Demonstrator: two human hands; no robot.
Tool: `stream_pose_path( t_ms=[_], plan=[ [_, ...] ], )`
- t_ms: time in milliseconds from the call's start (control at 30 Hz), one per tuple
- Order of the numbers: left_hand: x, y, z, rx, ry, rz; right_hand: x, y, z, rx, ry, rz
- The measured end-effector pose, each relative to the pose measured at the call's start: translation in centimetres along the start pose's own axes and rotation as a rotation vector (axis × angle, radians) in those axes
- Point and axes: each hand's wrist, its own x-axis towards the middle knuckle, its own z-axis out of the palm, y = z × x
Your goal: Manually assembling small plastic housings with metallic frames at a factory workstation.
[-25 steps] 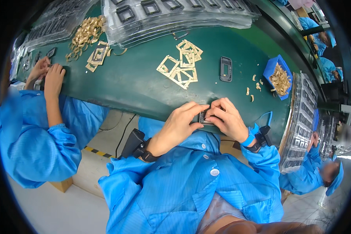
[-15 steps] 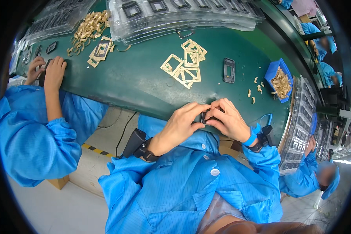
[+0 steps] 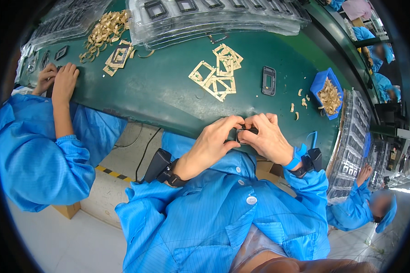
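Close to the table's near edge, my left hand (image 3: pixel 209 144) and my right hand (image 3: pixel 267 138) meet around a small black plastic frame (image 3: pixel 238 135). Fingers of both hands pinch it from either side and cover most of it, so its full shape is hidden. Beyond my right hand, a black plastic housing (image 3: pixel 268 91) with a rectangular window lies flat on the green table (image 3: pixel 159 86). Cream adhesive sheets (image 3: pixel 221 86) with cut-out openings lie in a loose pile beyond my left hand.
At right stands a blue bin (image 3: pixel 319 83) of curled cream strips, with loose strips (image 3: pixel 292 108) beside it. Clear trays (image 3: pixel 214 20) of black frames are stacked at the back, more trays (image 3: pixel 344 157) at right. A co-worker's hands (image 3: pixel 64 84) work at left.
My right hand's fingers have shifted and curled around the black frame, and the frame looks turned slightly in my grip. My left hand has barely moved.
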Motion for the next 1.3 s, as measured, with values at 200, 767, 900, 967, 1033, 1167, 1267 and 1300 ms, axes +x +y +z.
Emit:
stream_pose_path(
  t_ms=[200,767,900,967,1033,1167,1267,1300],
  plan=[
    [0.0,0.0,0.0,0.033,0.009,0.019,-0.6,0.5,0.1,-0.070,-0.018,-0.023],
    [0.0,0.1,-0.1,0.041,-0.008,0.007,-0.5,0.4,0.4,-0.067,-0.009,-0.082],
    [-0.1,0.2,0.0,0.052,0.000,0.019,-1.5,0.8,0.5,-0.117,0.030,-0.073],
    [-0.1,0.0,0.1,0.106,-0.060,0.019,-2.0,1.0,0.5,-0.110,0.044,-0.039],
    [0.1,0.9,-0.2,0.130,-0.077,0.054,-2.5,1.2,0.5,-0.043,0.056,0.013],
    [0.1,2.2,0.3,0.252,-0.100,0.080,-2.5,1.5,0.5,-0.018,0.026,0.004],
    [0.0,1.5,0.9,0.260,-0.064,0.097,-2.3,1.4,0.5,0.002,0.070,-0.036],
    [0.0,1.5,0.9,0.262,-0.062,0.095,-2.2,1.4,0.4,0.002,0.081,-0.052]
  ],
)
